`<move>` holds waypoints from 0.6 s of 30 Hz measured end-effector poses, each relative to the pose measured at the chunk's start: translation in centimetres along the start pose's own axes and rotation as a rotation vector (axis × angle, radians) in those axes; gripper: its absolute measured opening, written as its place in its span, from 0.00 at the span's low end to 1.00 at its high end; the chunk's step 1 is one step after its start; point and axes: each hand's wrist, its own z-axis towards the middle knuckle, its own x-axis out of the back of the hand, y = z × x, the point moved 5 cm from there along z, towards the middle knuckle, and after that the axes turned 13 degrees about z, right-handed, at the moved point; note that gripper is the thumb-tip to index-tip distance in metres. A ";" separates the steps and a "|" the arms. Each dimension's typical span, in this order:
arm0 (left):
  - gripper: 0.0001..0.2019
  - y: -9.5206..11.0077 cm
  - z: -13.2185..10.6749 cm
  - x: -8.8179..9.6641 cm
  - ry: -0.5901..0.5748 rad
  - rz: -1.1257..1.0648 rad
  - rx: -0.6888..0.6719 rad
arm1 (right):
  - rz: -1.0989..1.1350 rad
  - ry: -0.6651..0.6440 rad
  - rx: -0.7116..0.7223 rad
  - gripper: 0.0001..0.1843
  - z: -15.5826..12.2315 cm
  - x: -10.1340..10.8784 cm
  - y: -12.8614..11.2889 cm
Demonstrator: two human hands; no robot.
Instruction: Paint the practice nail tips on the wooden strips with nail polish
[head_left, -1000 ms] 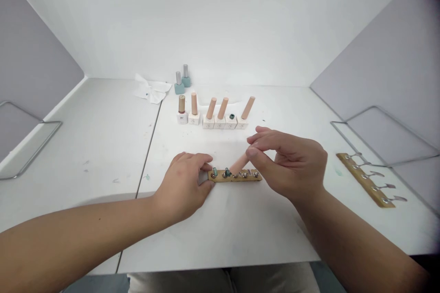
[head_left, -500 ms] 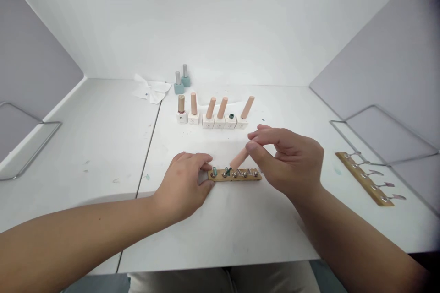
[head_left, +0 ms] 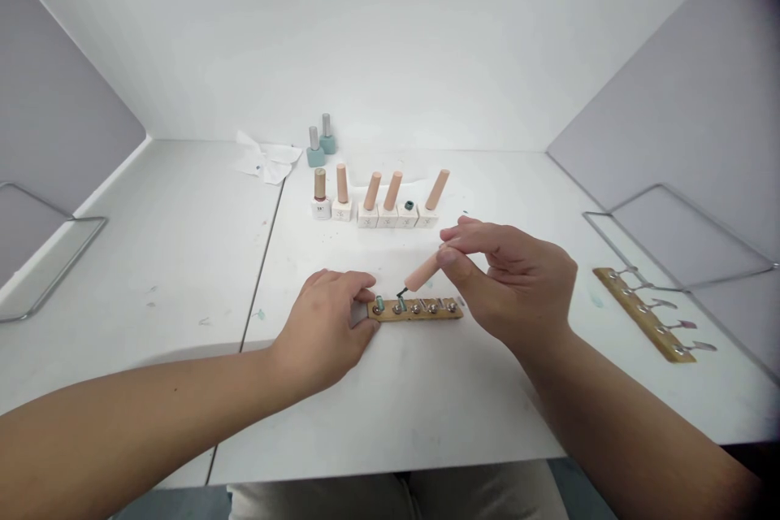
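Note:
My right hand (head_left: 509, 280) pinches a nail polish brush (head_left: 422, 272) by its peach handle. The brush's dark green tip is at the second nail tip (head_left: 400, 302) from the left; whether it touches I cannot tell. A wooden nail-tip stand (head_left: 390, 314) lies on the table, with several nail tips on metal mounts. The two leftmost tips carry green polish, the others look clear. My left hand (head_left: 326, 329) is closed on the stand's left end, thumb in front and fingers behind. An uncapped polish bottle (head_left: 407, 215) with a green neck stands in the row behind.
Capped peach-handled bottles (head_left: 369, 203) and a brown-capped bottle (head_left: 320, 195) share that row. Two teal bottles (head_left: 315, 148) and a crumpled tissue (head_left: 268, 158) lie farther back. On the right are a second nail-tip stand (head_left: 646, 315) and a wire frame (head_left: 670, 284); another wire frame (head_left: 67, 268) is left.
The brush has shifted slightly up and left, its tip rising to the far end of the second nail tip. My left hand stays on the stand.

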 end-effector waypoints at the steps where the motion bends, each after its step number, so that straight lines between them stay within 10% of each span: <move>1: 0.18 0.0 0.0 0.0 0.002 0.002 -0.002 | 0.001 -0.003 0.001 0.12 0.0 0.0 0.0; 18: 0.18 0.2 0.0 0.1 -0.016 0.008 0.007 | -0.025 -0.010 0.031 0.11 0.0 0.1 -0.3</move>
